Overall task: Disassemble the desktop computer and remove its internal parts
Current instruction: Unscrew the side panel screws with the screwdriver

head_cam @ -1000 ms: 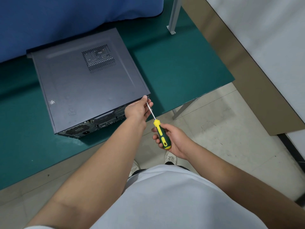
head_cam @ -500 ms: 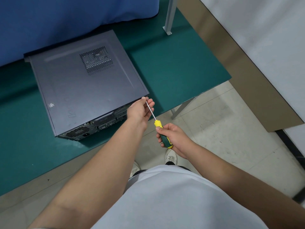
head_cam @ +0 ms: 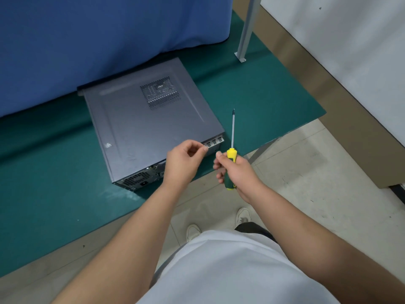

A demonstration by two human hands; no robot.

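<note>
I see right hand (head_cam: 235, 172) grasping screwdriver (head_cam: 231, 153), tip upward - left hand (head_cam: 183, 163) curled, pinching something tiny, unclear - computer case (head_cam: 149, 126) near desk (head_cam: 274, 102) front edge.

Desk (head_cam: 258, 99) had a green mat top. Blue cloth (head_cam: 98, 40) hung along its far edge, w/ the hem draped onto the mat. Metal post (head_cam: 246, 29) stood at the far right corner, foot plate on the mat. Tan panel (head_cam: 350, 119) ran beside the right edge, white wall (head_cam: 350, 40) behind it. Beige tile floor (head_cam: 306, 172) below the near edge; two white shoes (head_cam: 242, 216) on it.
</note>
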